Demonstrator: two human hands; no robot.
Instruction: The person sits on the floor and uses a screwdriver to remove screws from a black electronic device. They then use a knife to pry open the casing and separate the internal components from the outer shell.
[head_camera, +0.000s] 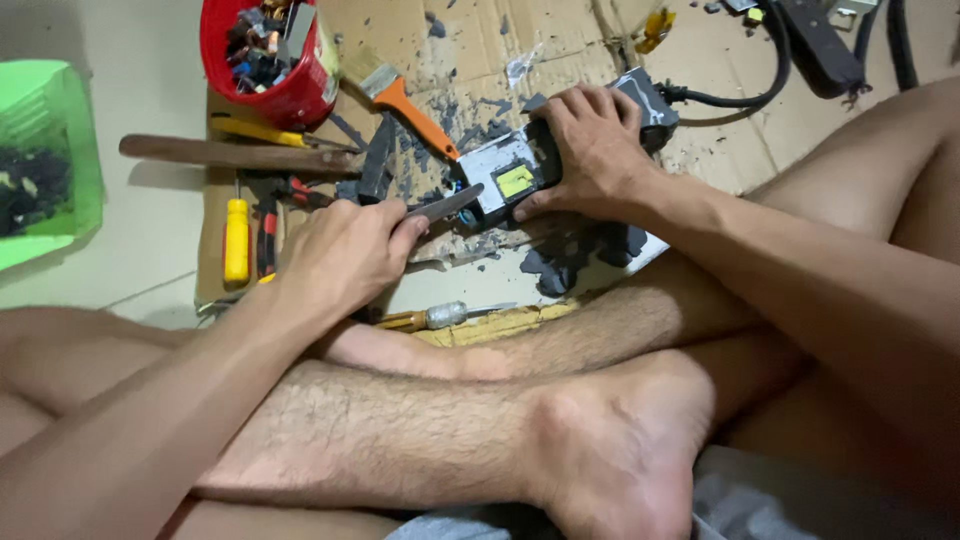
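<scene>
The boxy black power adapter with a grey metal face and a yellow label (520, 170) lies on the flattened brown cardboard sheet (720, 110) ahead of my crossed legs, and my right hand (592, 145) is clamped over its top, fingers wrapped down its far side. My left hand (345, 250) is closed around a flat grey metal blade (445, 205), whose tip touches the adapter's near-left corner. Dark, crumbly plastic fragments (575, 255) litter the cardboard around it. An orange-handled paintbrush (405, 100) lies just behind, a yellow-handled screwdriver (236, 238) to the left, and a red plastic tub of small parts (275, 60) beyond that.
</scene>
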